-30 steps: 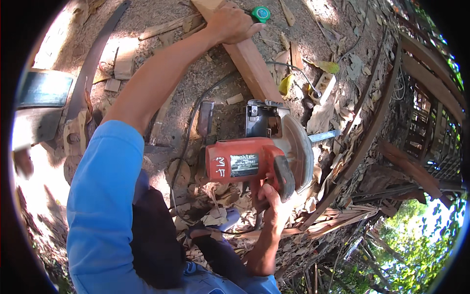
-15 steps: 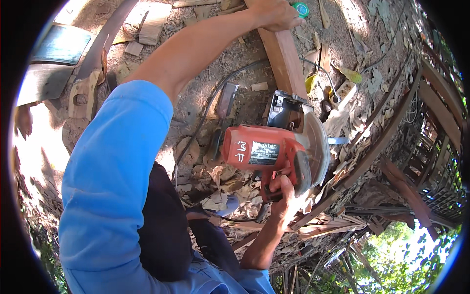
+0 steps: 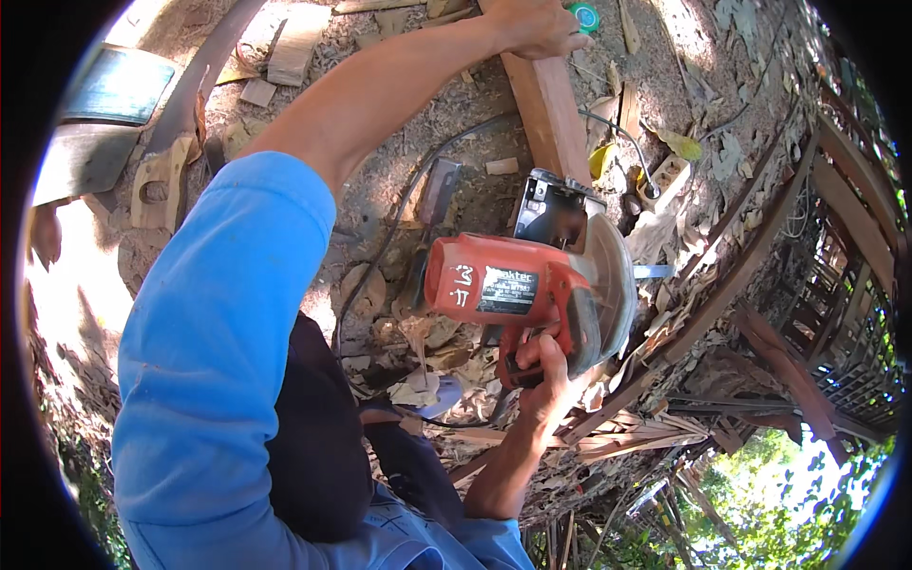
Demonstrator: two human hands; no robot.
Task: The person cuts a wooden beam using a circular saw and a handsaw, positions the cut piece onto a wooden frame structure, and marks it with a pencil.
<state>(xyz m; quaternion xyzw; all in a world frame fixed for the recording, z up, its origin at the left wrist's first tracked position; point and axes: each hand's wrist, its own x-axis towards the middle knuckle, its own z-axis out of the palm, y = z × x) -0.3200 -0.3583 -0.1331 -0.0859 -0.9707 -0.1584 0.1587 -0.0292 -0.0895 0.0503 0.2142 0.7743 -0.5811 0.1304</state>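
My left hand grips a long wooden board at the top, with a round green object, possibly a tape measure, just beside it. My right hand is closed around the handle of a red circular saw. The saw's dark metal base plate lies at the board's near end, and its grey guard faces right. A silver strip sticks out beyond the guard. Whether the blade touches the wood is hidden.
A power strip with cables lies right of the board. At left are a long saw blade, a wooden saw handle and curved metal pieces. Leaves and offcuts cover the ground. Planks and a slatted structure stand at right.
The whole view has shifted, putting the board and surroundings farther right. The red saw has moved slightly up toward the board. Both hands keep their grip.
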